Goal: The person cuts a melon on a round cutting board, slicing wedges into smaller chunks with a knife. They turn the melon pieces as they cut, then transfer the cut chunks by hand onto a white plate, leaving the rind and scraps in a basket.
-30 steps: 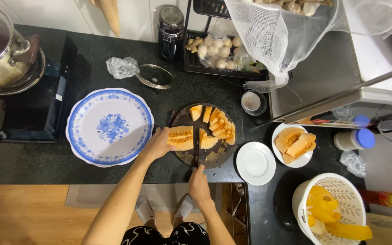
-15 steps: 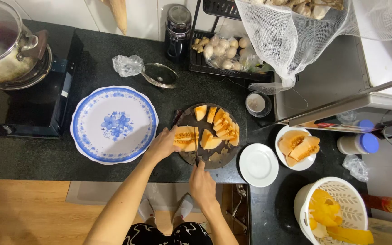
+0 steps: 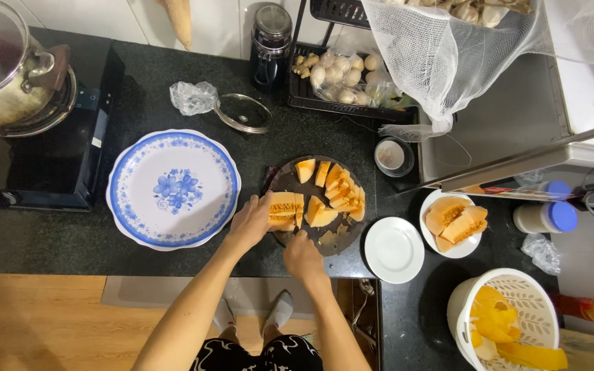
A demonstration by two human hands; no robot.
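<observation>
Here we are mid-cut: our left hand (image 3: 250, 223) lies curled over a seeded orange melon chunk (image 3: 284, 210) on the round dark cutting board (image 3: 314, 205), fingers together and pressing it down. Our right hand (image 3: 302, 255) is closed into a fist at the board's near edge, seemingly around a knife handle (the blade itself is too dark against the board to make out). We judge the step to be slicing that chunk into wedges. The next stroke calls for a steady downward cut just right of the left fingertips, with those fingertips kept tucked back.

Beyond the right knuckles, a fan of cut orange melon wedges (image 3: 342, 191) crowds the far half of the board, leaving little room for new pieces. Left of the left fingers sits a white plate with blue floral pattern (image 3: 173, 189), close by. To the right of the fist are a small plain white saucer (image 3: 394, 249) and a white bowl of melon pieces (image 3: 454, 223). A white plastic basket of yellow peels (image 3: 507, 323) stands further right, well apart.
</observation>
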